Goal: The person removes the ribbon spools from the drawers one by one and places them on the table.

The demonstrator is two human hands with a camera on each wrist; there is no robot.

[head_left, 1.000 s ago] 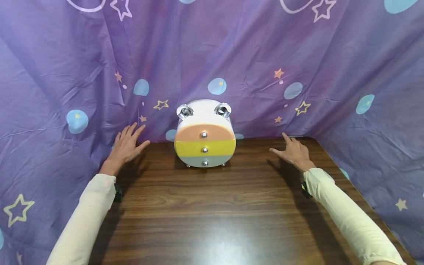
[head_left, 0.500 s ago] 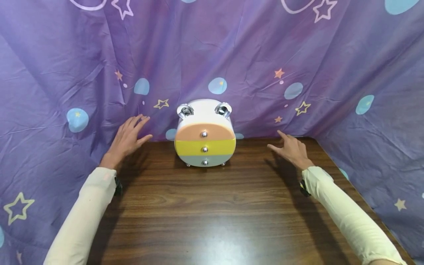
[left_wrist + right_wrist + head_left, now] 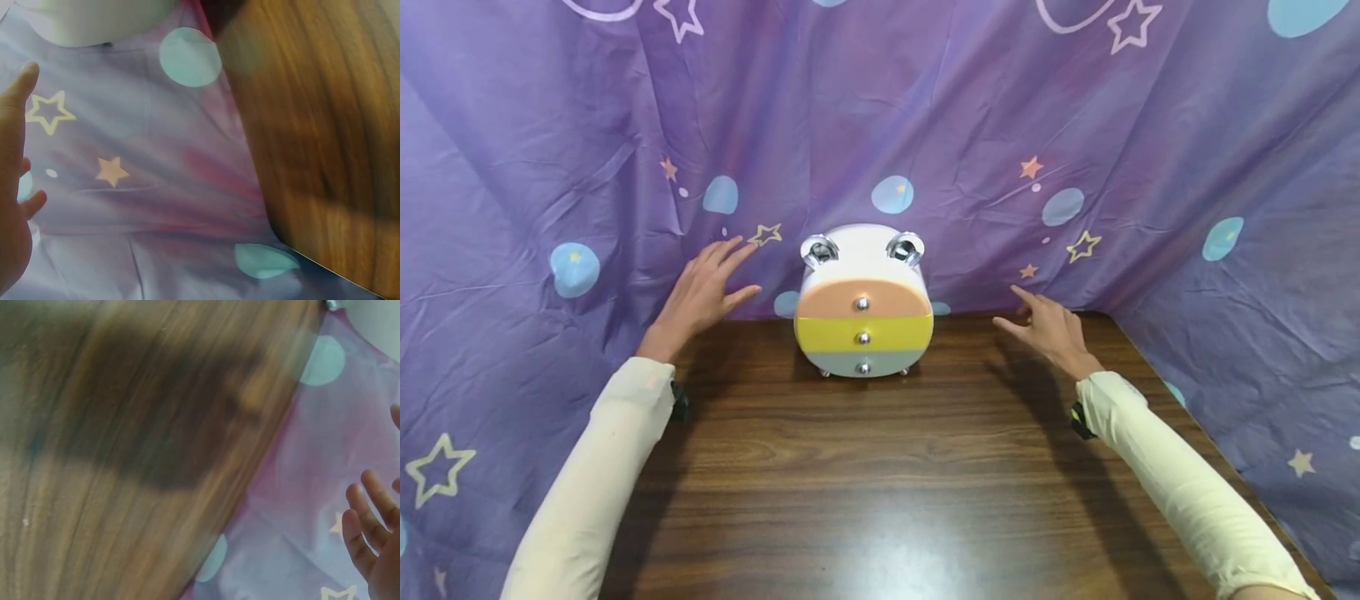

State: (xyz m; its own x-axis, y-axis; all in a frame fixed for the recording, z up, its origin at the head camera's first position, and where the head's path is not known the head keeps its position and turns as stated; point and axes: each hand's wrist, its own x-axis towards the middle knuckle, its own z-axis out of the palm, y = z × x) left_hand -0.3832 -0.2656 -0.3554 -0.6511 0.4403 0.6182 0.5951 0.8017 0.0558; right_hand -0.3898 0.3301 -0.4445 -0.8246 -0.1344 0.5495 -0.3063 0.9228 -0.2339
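A small oval chest of drawers (image 3: 863,333) stands at the back middle of the wooden table (image 3: 820,467). Its body is white, with orange, yellow and grey-green drawer fronts, each bearing a silver knob (image 3: 863,338), and two silver-rimmed ear-like rings on top. Left of it, my left hand (image 3: 703,292) is raised over the table's back edge, fingers extended and thumb apart, holding nothing. On the other side my right hand (image 3: 1048,332) hovers with its fingers spread toward the chest, likewise holding nothing. Both hands are apart from the chest; the wrist views show their fingers at the picture's edge.
A purple curtain (image 3: 985,100) printed with stars and blue blobs hangs close behind the table and along both sides. Dark wrist straps (image 3: 1081,421) sit below the light sleeves (image 3: 602,467). The chest rests on small silver feet (image 3: 904,371).
My left hand has moved up and to the right, closer to the chest. My right hand has shifted left and slightly up, toward it too. The chest has stayed put.
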